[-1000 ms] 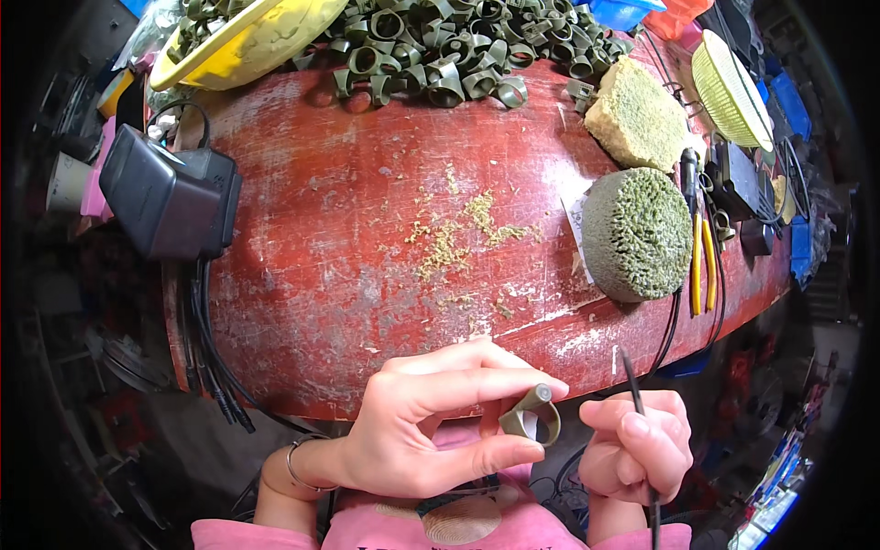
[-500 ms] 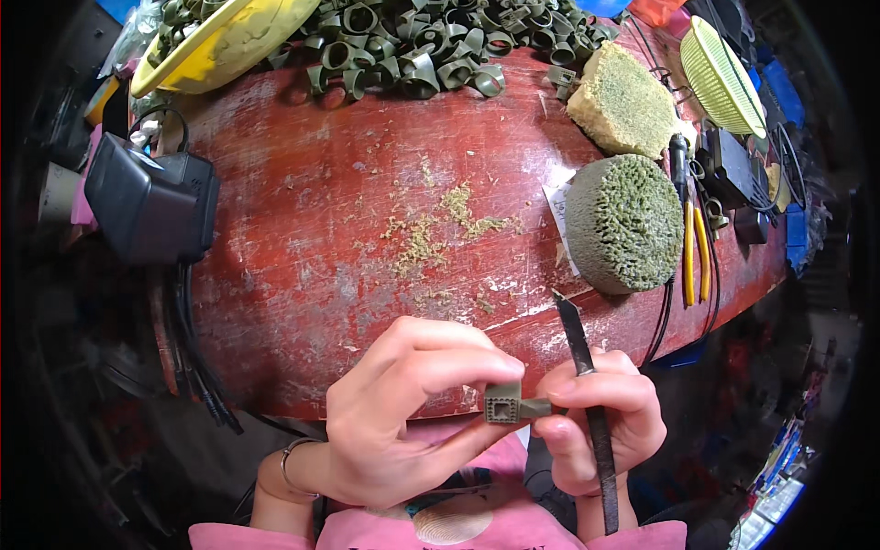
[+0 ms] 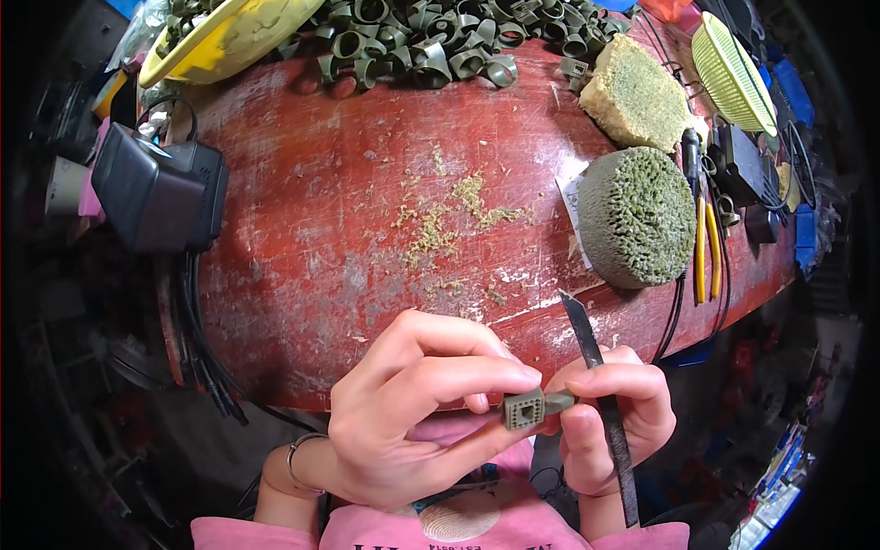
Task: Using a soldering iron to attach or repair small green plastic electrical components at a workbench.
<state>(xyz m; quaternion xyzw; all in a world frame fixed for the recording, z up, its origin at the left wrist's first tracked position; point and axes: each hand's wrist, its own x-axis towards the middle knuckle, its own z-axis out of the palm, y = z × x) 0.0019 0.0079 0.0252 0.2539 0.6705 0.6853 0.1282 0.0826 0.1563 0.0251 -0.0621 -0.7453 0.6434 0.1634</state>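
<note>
Both hands are near the table's front edge, with a small dark-green ring (image 3: 523, 412) between them. It looks like carved wax, with a square head, a square hole in the middle and small dots around its border. My left hand (image 3: 403, 412) pinches the head between thumb and fingers. The fingers of my right hand (image 3: 628, 403) hold the ring's narrow side. That hand also grips a dark, flat carving knife (image 3: 584, 330), its slanted tip pointing away from me. The rest of the ring is hidden by fingers.
Pale shavings (image 3: 431, 234) lie mid-table. Several green rings (image 3: 431, 60) are heaped at the back beside a yellow basin (image 3: 229, 41). On the right are a rough round green block (image 3: 637, 220), a yellowish sponge-like block (image 3: 634, 92) and yellow-handled pliers (image 3: 701, 247). A black box (image 3: 156, 192) stands left.
The ring has tilted and turned slightly in my fingers, showing its square face more fully. Both hands have shifted a little to the right. The whole view has moved slightly.
</note>
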